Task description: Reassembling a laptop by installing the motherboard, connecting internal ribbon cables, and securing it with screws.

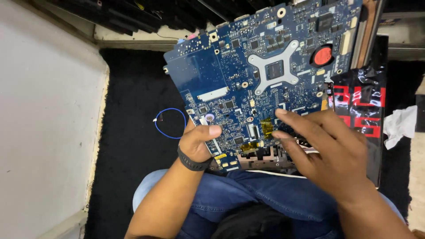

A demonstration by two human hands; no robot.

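Blue board (248,71) is tilted up over my lap, its near edge resting on a grey chassis part (261,156) just above my jeans (248,199). Far edge reaches toward the black stuff at the top of view.

Left hand (197,140): gripping the board's near-left edge, thumb on top across the face, fingers curled under it. Black band (192,163) on that wrist.

Right hand (327,148): open, fingers spread, fingertips (280,112) on the board's near-right area close to the yellow tape patch (265,126). Touching, not gripping anything. Slightly blurred, so can't tell exact contact.

On the board: silver X-shaped bracket (274,66) around a black chip mid-board, red round coin cell (323,55) near the right edge.

Right of the board: glossy black bag (365,102) with red print, partly under the board's right edge. White crumpled tissue (400,126) beyond it, apart.

Left of the board: blue wire loop (170,124) on the black mat (128,132), just beside my left hand, not touching. White wall (44,110) along the mat's left edge.
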